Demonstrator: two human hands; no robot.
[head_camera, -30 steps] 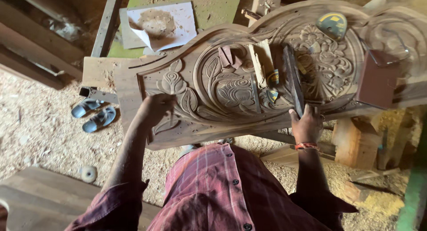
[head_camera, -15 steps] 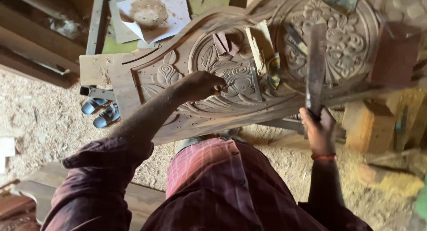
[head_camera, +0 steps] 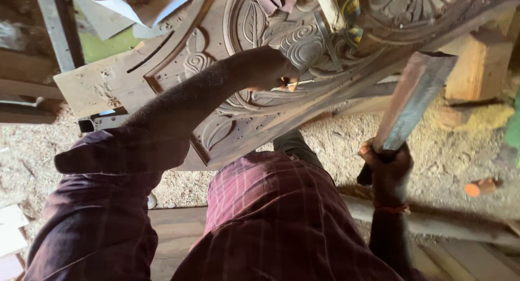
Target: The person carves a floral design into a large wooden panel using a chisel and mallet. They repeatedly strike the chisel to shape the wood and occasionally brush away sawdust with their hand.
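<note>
Head view, left hand: the left hand (head_camera: 268,70) rests on the carved wooden panel (head_camera: 260,116), fingers pinched around a thin chisel (head_camera: 295,85) near the panel's near edge.
Head view, right hand: the right hand (head_camera: 387,164), fingers wrapped tight, grips a wooden mallet (head_camera: 414,99) raised just off the panel's near edge.
Head view, floor: sawdust (head_camera: 325,145) lies below.

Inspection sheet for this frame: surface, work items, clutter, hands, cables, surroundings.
Surface: carved wooden panel with leaf and scroll relief, lying tilted across supports.
Work items: slim chisel at the carving; long wooden mallet, raised.
Clutter: more tools lying on the panel's upper part; paper sheet beyond it.
Hands: left hand on the panel, holding the chisel; right hand gripping the mallet's lower end.
Cables: nothing seen.
Surroundings: sawdust-covered floor, wood block, plank.
</note>
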